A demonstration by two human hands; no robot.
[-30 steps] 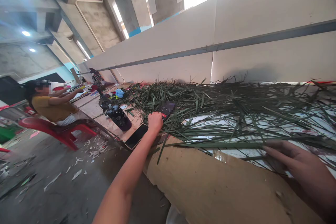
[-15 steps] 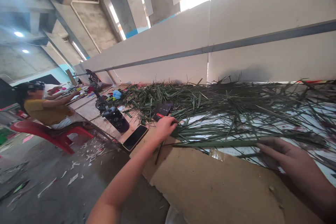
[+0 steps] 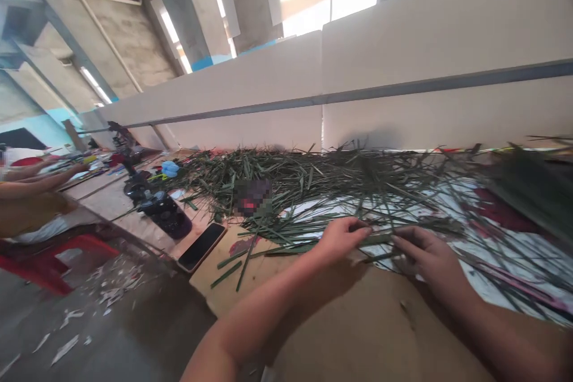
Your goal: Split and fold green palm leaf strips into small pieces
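Close together above the near edge of the leaf layer are my two hands. A short stretch of green leaf strip (image 3: 378, 240) shows between their fingertips. My left hand (image 3: 342, 237) is closed, its thumb and fingers pinching the strip's left side. From the right, my right hand (image 3: 425, 250) grips the strip between thumb and forefinger; its other fingers are curled and partly hidden. Behind both hands spreads a thick heap of long green leaf blades (image 3: 313, 173). Below them lies a sheet of brown cardboard (image 3: 349, 316), with a few cut strips (image 3: 226, 274) on its left part.
A phone (image 3: 202, 246) lies left of the cardboard, near a dark bottle (image 3: 168, 215). Pink-handled scissors (image 3: 521, 283) rest at the right among the blades. A co-worker (image 3: 31, 203) sits at far left by a red chair (image 3: 58, 256). A white partition (image 3: 250, 119) stands behind.
My left hand has moved right, close to my right hand, and now pinches the strip. The view has turned right. A dark green blurred mass shows at the far right.
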